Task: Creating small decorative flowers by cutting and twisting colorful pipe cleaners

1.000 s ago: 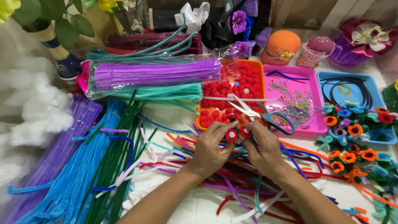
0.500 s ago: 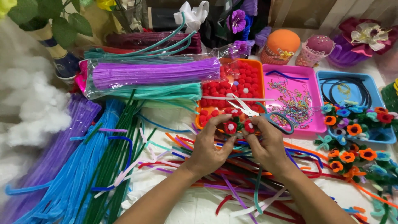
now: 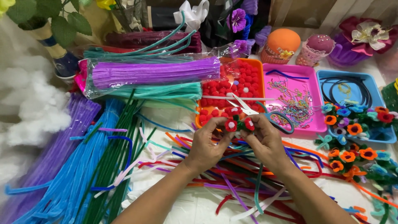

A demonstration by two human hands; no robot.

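Both hands — left hand (image 3: 206,145), right hand (image 3: 265,141) — grip narrow on the red pompom flowers (image 3: 239,124), above the strewn surface (image 3: 199,205). Risk: flowers slipping from fingertips — scissors (image 3: 265,114) lie close.

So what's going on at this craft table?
A person holds a small red pompom flower piece between both hands, the left hand and right hand pinching it above a heap of loose pipe cleaners. Scissors lie just behind, across the orange tray of red pompoms and the pink tray. Finished flowers sit to the right.
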